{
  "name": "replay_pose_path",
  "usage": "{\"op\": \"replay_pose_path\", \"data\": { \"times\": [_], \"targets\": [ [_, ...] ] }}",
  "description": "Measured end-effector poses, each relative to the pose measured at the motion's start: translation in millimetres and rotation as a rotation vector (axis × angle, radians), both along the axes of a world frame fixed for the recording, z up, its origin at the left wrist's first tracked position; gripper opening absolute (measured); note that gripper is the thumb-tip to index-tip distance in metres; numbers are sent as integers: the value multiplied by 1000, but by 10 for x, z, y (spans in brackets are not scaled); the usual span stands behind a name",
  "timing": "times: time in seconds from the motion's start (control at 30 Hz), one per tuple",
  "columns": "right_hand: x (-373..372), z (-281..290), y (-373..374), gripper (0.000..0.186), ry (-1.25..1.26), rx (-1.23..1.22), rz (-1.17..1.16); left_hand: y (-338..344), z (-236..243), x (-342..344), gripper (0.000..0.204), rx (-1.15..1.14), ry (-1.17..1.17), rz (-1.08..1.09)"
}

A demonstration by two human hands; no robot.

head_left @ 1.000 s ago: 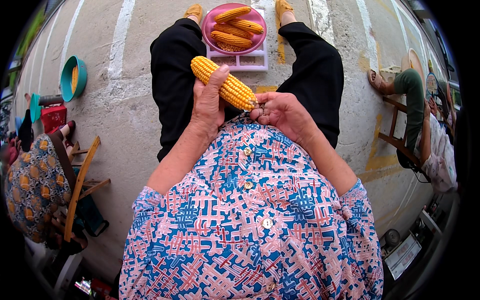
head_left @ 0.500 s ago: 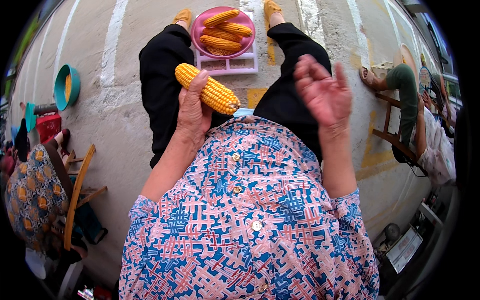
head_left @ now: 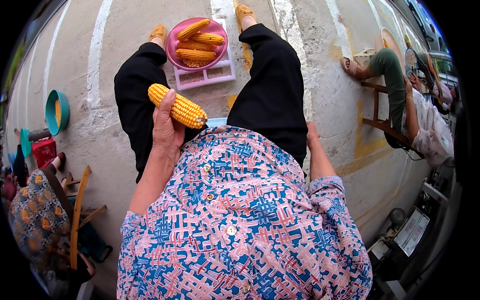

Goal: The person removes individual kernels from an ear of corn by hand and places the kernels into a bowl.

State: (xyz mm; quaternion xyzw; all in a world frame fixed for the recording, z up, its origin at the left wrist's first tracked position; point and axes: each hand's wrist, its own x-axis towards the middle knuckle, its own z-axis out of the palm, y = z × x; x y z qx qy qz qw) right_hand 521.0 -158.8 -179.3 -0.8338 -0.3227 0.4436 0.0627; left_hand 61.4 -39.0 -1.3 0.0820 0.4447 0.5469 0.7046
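Observation:
A yellow ear of corn [head_left: 181,109] is gripped in my left hand [head_left: 166,125], thumb across its top, above my left thigh. At the outer side of my right thigh is my right hand [head_left: 312,131]; its fingers are mostly hidden behind the black trouser leg, so what they touch does not show. Between my feet, a pink basin [head_left: 174,34] holds several ears of corn [head_left: 196,54]. Under the basin stands a pale lilac plastic stool [head_left: 220,75].
To the left, a person in a patterned top sits by a wooden chair [head_left: 80,210], and a teal basin [head_left: 51,112] holds corn. On the right another person in green trousers [head_left: 392,75] sits on a wooden seat. Painted lines cross the concrete floor [head_left: 115,135].
My right hand has dropped from in front of me, open, to beside my right thigh. The basin, my legs and the held corn appear shifted left in the view.

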Motion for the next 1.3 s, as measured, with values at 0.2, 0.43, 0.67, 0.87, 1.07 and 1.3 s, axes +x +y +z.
{"op": "replay_pose_path", "data": {
  "times": [0.2, 0.43, 0.67, 0.87, 1.07, 1.3],
  "targets": [
    [-424, -25, -157, 46, 96, -53, -17, 11, 5, -17, 36, -12, -43, -10],
    [-485, 137, 138, 38, 406, 92, -331, 31, 23, -63, 36, 29, -196, 16],
    [-81, 341, 302, 32, 594, 413, -554, 47, 114, -123, 36, 38, -282, -38],
    [576, 770, 844, 22, -193, 707, -217, 50, 173, -94, 33, 33, -353, -48],
    [-978, 2517, 1498, 36, 157, 1302, -163, 72, 250, -24, 35, 25, -461, -56],
    [-2527, 2676, 1107, 31, 938, 631, 158, 43, 271, -13, 36, 44, -491, -44]
  ]
}}
